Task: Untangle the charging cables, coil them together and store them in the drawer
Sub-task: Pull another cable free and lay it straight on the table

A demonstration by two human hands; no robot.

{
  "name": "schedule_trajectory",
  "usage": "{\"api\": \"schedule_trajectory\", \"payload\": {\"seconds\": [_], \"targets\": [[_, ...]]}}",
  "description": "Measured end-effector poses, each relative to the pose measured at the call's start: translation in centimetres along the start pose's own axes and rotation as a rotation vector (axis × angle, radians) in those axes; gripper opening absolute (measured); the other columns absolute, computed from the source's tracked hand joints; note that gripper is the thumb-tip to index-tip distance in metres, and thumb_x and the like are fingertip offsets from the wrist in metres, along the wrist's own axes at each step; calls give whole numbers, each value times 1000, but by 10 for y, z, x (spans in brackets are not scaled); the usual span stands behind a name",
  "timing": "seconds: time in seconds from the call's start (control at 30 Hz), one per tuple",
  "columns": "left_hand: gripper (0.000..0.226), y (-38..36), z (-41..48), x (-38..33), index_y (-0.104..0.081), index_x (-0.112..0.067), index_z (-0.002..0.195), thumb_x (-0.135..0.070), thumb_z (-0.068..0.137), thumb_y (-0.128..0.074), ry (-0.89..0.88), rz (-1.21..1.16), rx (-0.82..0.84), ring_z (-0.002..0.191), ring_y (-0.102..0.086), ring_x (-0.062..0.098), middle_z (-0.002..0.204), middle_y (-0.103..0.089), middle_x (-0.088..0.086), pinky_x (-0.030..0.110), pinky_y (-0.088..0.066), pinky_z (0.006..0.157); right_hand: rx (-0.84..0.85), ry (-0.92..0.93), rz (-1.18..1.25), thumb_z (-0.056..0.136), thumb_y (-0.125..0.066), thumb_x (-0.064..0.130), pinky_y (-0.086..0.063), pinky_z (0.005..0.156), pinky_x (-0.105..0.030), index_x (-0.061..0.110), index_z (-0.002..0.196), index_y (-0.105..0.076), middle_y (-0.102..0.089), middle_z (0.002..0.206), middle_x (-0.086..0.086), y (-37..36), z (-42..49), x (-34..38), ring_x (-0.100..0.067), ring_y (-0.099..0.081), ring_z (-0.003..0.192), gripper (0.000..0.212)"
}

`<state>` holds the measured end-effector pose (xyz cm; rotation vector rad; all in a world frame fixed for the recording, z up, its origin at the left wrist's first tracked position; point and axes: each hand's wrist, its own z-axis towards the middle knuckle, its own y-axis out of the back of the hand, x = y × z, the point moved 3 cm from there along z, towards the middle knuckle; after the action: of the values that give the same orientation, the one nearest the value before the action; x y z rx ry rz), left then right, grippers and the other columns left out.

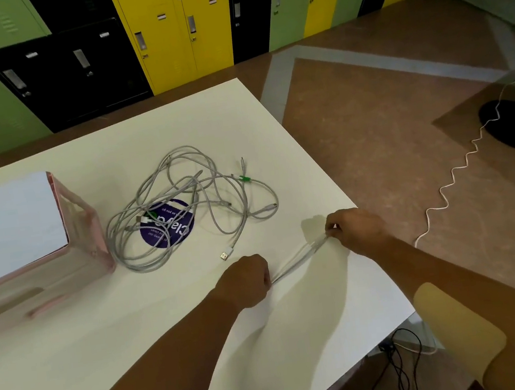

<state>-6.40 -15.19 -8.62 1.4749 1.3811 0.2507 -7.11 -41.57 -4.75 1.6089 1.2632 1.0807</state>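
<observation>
**Only Just Started on the Cable Mess**

Not far along yet. Pulling one thin white cable (300, 256) out straight, near the front right part of the table (124, 359). Gripping one end of that stretch in the left hand (248, 281), curled into a fist round it. Pinching the other end with the fingertips of the right hand (357, 230), close to the table's right edge. Maybe two or three strands side by side in that stretch; too thin to count. No telling if it joins the pile or lies free of it.

Further back on the table, a big loose heap of grey cables (185, 201), looped over and under each other and lying partly on a round purple sticker (169, 229). Poking out on the near side, a USB plug (226, 254), just past the left hand and not touching it. On a loop at the far right of the heap, a small green clip (244, 179).

To the left, just beside the heap, a pink see-through drawer box (85, 237) with a white top. Looks closed.

Left to do, by the look of things: pick the heap apart, wind all the cables into one coil, open the drawer, put the coil inside.

Both arms bare and stretched forward over the table. Left arm up from the bottom middle, right arm in from the bottom right. Backs of both hands facing up, hands a little apart, cable tight between them.
</observation>
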Motion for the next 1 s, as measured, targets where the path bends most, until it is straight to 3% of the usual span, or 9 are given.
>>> {"api": "schedule_trajectory", "payload": {"seconds": [0.1,0.27,0.37,0.43,0.5,0.63,0.8,0.9,1.0], "targets": [[7,-2,1,1,-62,-18,95,-23,91,-63,-2,-7,-5,89,-64,19,98,-68,1,30,-53,80,-1,-91,35,94,-57,42,-47,71,-31,29,86,-62,-58,81,12,-4,0,-8,-16,-59,87,16],[6,-3,2,3,-61,-18,94,-23,90,-63,1,0,-8,89,-64,19,97,-67,1,29,-52,78,-25,-106,74,96,-55,34,-45,74,-31,31,95,-66,-63,96,8,-7,0,-15,-19,-59,93,12],[6,-3,2,3,-61,-19,94,-23,90,-63,1,1,-7,89,-64,19,97,-67,1,28,-51,77,-20,-210,173,87,-68,45,-38,65,-30,20,80,-64,-63,87,-1,4,3,-28,-21,-57,83,26],[6,-4,3,3,-61,-19,94,-23,90,-64,1,-2,-4,88,-64,18,97,-67,0,28,-52,79,-42,-268,163,85,-68,49,-36,65,-30,23,76,-63,-65,85,-1,12,2,-42,-21,-57,80,28],[6,-3,3,2,-61,-19,94,-24,90,-64,2,-7,0,87,-64,17,96,-67,0,28,-53,79,-60,-291,106,92,-61,40,-34,69,-29,28,87,-70,-65,91,2,18,-2,-53,-21,-57,85,15],[6,-2,3,3,-61,-20,92,-24,90,-64,-7,-1,3,88,-64,17,97,-67,0,28,-51,78,-108,-309,125,97,-52,27,-40,75,-27,35,107,-74,-72,109,3,13,-4,-76,-26,-63,99,26],[5,-1,2,2,-63,-19,93,-23,90,-63,0,-14,8,89,-63,17,98,-67,-1,24,-48,76,-67,-404,229,96,-55,23,-32,58,-22,21,96,-77,-74,99,-4,-10,-11,-99,-21,-57,78,21],[5,-1,1,2,-62,-20,92,-24,90,-63,7,-18,7,88,-64,17,97,-68,-1,26,-50,76,-34,-444,294,99,-50,18,-34,70,-25,17,99,-77,-73,100,-9,-24,-13,-103,-23,-55,80,26],[5,0,1,1,-61,-19,92,-24,89,-62,14,-10,4,88,-64,18,97,-67,-1,27,-51,77,4,-439,378,98,-47,12,-38,72,-28,18,81,-69,-68,89,-13,-32,-13,-104,-30,-61,84,29]]}}
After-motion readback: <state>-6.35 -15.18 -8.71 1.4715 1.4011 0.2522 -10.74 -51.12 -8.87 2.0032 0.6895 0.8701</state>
